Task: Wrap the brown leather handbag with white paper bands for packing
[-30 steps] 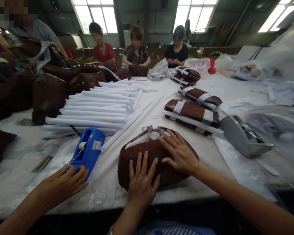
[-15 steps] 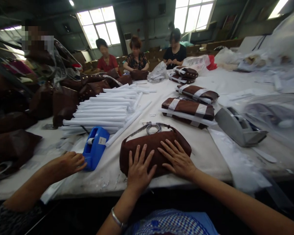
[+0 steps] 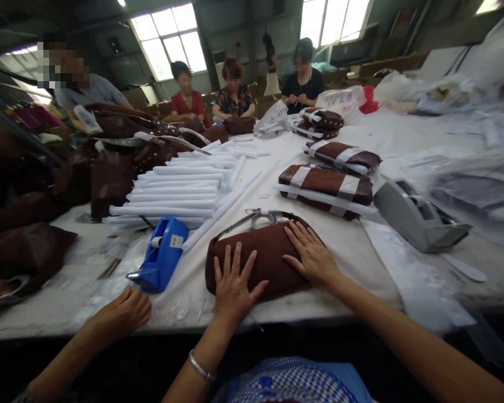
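A brown handbag [image 3: 273, 254] lies flat on the white-covered table in front of me, its strap and a clear-wrapped ring [image 3: 264, 219] at the far edge. My left hand [image 3: 234, 284] rests on the bag's left part, fingers spread. On the right part lies my right hand [image 3: 313, 254], palm down with the fingers stretched out. Neither hand grips anything. Left of the bag stands a blue tape dispenser [image 3: 162, 254]. A co-worker's hand [image 3: 130, 310] is at the table edge just below that dispenser; what its fingers hold is hidden.
White paper rolls [image 3: 172, 196] lie in a row behind the blue dispenser. Taped brown bags [image 3: 325, 187] lie at the back right, beside a grey tape dispenser [image 3: 420, 215]. More brown bags [image 3: 111, 182] are heaped at the left. Several people sit or stand beyond the table.
My left hand has slid slightly left and my right hand slightly right and away across the bag. The co-worker's hand has drawn back from the blue dispenser toward the table edge.
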A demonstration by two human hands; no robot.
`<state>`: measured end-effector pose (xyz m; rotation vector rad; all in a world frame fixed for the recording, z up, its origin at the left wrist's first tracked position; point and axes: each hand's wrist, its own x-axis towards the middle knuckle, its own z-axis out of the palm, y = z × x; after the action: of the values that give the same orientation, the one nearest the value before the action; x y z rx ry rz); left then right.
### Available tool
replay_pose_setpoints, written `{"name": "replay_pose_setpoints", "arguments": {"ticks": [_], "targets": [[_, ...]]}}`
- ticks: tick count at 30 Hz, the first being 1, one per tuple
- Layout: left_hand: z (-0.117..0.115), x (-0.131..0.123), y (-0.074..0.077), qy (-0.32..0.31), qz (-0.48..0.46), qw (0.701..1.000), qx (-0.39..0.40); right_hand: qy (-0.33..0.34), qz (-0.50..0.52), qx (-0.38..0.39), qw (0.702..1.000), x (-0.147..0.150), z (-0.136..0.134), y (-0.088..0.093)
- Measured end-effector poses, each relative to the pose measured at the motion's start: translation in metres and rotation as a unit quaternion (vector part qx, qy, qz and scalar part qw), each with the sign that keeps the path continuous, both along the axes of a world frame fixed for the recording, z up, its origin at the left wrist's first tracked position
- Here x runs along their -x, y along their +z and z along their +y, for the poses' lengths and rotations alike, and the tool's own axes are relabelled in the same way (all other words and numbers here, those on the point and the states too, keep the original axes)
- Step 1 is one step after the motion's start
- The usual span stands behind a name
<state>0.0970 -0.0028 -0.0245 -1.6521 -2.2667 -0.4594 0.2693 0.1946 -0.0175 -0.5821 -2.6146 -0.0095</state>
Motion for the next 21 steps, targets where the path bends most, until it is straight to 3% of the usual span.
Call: {"name": "replay_pose_setpoints", "arguments": {"ticks": [3, 6, 8, 10, 14, 16, 18, 21], "targets": [[-0.007, 0.006, 0.001, -0.019, 0.011, 1.0, 0.004, -0.015, -0.016, 0.013, 1.0, 0.002, 0.003, -0.023], [-0.021, 0.014, -0.003, -0.019, 0.022, 1.0, 0.007, -0.007, 0.0, 0.004, 1.0, -0.001, 0.005, -0.027], [-0.03, 0.017, -0.007, 0.018, 0.015, 1.0, -0.002, -0.001, 0.005, -0.002, 1.0, -0.002, 0.004, -0.022], [-0.035, 0.018, -0.011, 0.052, -0.002, 0.999, -0.009, 0.003, 0.015, -0.01, 1.0, 0.0, -0.002, -0.004], [-0.035, 0.018, -0.012, 0.053, -0.028, 0.998, -0.002, 0.045, 0.093, -0.034, 0.994, 0.02, -0.039, 0.067], [-0.034, 0.019, -0.011, 0.046, -0.033, 0.998, -0.004, 0.081, 0.109, -0.038, 0.99, 0.037, -0.062, 0.089], [-0.034, 0.021, -0.011, 0.042, -0.04, 0.998, -0.01, 0.123, 0.084, -0.031, 0.988, 0.057, -0.079, 0.082], [-0.034, 0.022, -0.012, 0.047, -0.057, 0.997, -0.022, 0.192, 0.023, -0.023, 0.981, 0.083, -0.084, 0.032]]}}
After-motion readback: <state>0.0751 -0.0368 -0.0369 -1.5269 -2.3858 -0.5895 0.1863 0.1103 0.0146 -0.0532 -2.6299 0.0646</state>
